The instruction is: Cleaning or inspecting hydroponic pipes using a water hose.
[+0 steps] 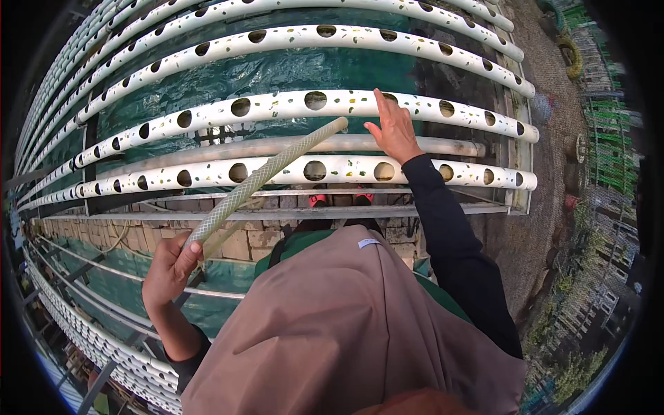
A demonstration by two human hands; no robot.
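My left hand [174, 267] is closed around a translucent braided hose [259, 174], whose free end points up and to the right over white hydroponic pipes. No water is seen leaving that end. My right hand [394, 127], its fingers spread, is over a white pipe with round holes [280, 102], beside one hole that it partly covers; whether it touches the pipe I cannot tell. Green and yellow leaf bits speckle this pipe and the nearer holed pipe [342, 169]. Between the two runs a plain greyish pipe [425, 144] without visible holes.
More holed pipes [290, 37] run in rows beyond, above dark green sheeting [342, 67]. A metal frame rail [363, 211] crosses before my feet on brick paving [233, 244]. Further pipe rows [104, 342] lie at the lower left. Netting and plants [576, 373] border the right side.
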